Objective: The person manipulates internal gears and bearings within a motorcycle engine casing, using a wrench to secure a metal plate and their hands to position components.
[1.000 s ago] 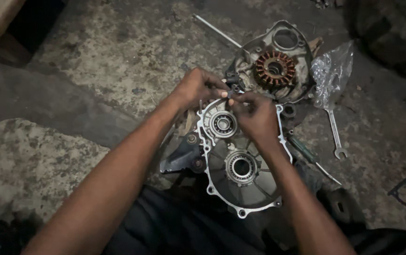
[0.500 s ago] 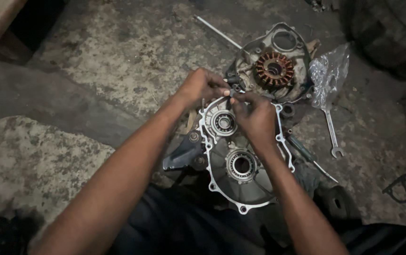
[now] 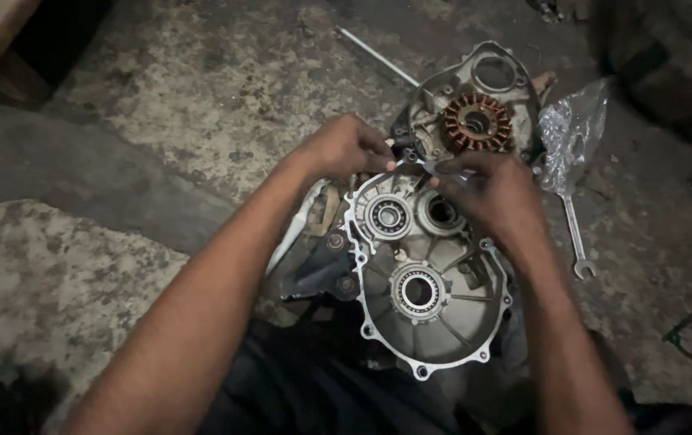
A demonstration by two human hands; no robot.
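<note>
I see my left hand and right hand pinching a small part together at the far rim of the open crankcase half on the floor, bearings seated, stator cover off beyond.

Engine case center; stator cover behind; wrench, bag right.

Both forearms are bare from the lower edge of the frame up to the wrists, with no sleeves, watch, bracelet or gloves in sight. The left hand and the right hand are bare too, and no rings can be made out in the dim light. At the bottom centre of the frame, dark trousers cover the legs.
</note>
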